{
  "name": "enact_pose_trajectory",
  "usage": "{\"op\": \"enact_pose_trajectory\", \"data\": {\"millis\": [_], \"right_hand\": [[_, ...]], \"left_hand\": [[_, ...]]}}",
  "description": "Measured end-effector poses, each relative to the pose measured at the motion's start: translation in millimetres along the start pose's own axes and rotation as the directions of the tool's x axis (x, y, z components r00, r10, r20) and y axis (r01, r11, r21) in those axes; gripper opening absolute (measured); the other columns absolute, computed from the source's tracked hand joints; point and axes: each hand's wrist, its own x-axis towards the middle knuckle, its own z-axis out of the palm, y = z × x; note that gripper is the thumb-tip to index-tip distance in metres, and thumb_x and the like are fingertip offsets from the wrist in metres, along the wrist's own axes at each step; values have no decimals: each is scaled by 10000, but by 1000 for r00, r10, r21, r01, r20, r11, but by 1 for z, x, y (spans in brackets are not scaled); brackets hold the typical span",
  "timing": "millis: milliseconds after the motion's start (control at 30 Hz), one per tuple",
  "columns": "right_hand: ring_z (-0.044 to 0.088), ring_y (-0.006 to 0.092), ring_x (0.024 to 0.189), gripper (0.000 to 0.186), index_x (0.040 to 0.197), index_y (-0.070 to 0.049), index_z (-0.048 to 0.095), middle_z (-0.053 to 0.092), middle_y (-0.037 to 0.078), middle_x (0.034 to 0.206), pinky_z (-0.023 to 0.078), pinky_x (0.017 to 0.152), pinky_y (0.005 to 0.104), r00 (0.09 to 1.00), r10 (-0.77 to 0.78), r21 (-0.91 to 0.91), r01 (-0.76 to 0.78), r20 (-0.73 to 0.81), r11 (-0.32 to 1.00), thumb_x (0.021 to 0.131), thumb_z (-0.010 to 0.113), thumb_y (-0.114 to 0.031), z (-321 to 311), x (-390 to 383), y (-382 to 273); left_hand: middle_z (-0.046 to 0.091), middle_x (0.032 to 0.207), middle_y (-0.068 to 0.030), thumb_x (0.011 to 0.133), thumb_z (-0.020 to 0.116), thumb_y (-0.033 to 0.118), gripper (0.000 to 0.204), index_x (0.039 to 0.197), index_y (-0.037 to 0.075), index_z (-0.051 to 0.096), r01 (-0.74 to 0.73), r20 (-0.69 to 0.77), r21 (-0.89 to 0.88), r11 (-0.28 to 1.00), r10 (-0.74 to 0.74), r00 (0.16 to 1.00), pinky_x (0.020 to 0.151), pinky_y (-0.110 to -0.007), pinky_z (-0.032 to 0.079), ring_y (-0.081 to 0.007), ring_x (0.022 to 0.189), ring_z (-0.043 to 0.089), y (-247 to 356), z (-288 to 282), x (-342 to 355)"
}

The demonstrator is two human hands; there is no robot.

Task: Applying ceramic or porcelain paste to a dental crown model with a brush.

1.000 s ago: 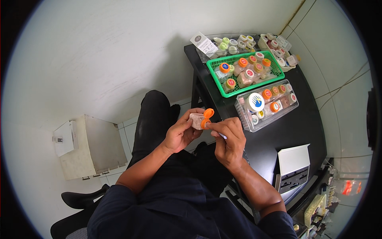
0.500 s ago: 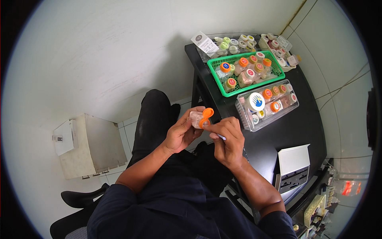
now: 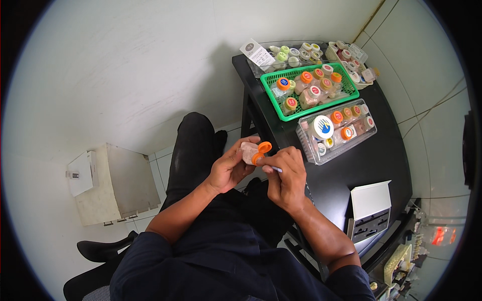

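Note:
My left hand (image 3: 227, 168) is wrapped round a small clear bottle (image 3: 249, 152) with pinkish powder in it, above my lap. Its orange flip cap (image 3: 264, 147) stands raised, and the bottle tilts with its mouth to the right. My right hand (image 3: 287, 175) is closed in a pinch beside the mouth, on a thin pale stick-like tool (image 3: 277, 169). Only a short end of that tool shows; my fingers and the bottle's neck hide the rest.
On the black table (image 3: 321, 180) stand a green basket (image 3: 284, 119) and a clear plastic bin (image 3: 321, 161), both with capped bottles. An open white case (image 3: 371, 198) lies nearer. More jars (image 3: 296, 52) crowd the far edge. A cabinet (image 3: 130, 185) stands at the left.
The bottle has tipped further, and its mouth now faces more toward my right hand. My right hand has shifted slightly with the tool turned a little.

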Motion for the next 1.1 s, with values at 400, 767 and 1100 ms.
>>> {"op": "enact_pose_trajectory", "data": {"millis": [400, 767, 1100], "right_hand": [[619, 277, 837, 121, 1070, -55, 794, 708, 81, 914, 478, 794, 391, 994, 71, 80, -64, -84, 995, 952, 770, -64, -3, -2, 2], [621, 258, 789, 158, 1077, 11, 802, 700, 91, 811, 497, 742, 374, 959, 261, 162, -242, -111, 957, 1044, 726, -123, -2, -1, 3], [606, 249, 790, 145, 1074, -33, 827, 690, 66, 793, 433, 785, 379, 978, 185, 21, -184, -93, 983, 995, 739, -118, -4, 0, 2]], "left_hand": [[620, 1430, -88, 1160, 542, 356, 396, 1500, 155, 507, -19, 8, -183, 983, 21, 1000, 998, -322, 499, -201, 1264, 616, 3, -3, 1], [622, 1470, -171, 1103, 566, 295, 325, 1404, 173, 554, -70, -15, -146, 987, 69, 998, 1086, -427, 500, -261, 1274, 627, -4, -19, 4], [643, 1413, -126, 1104, 567, 320, 303, 1332, 123, 596, -42, -1, -60, 997, 42, 999, 1095, -412, 475, -210, 1260, 613, 0, -19, 5]]}}
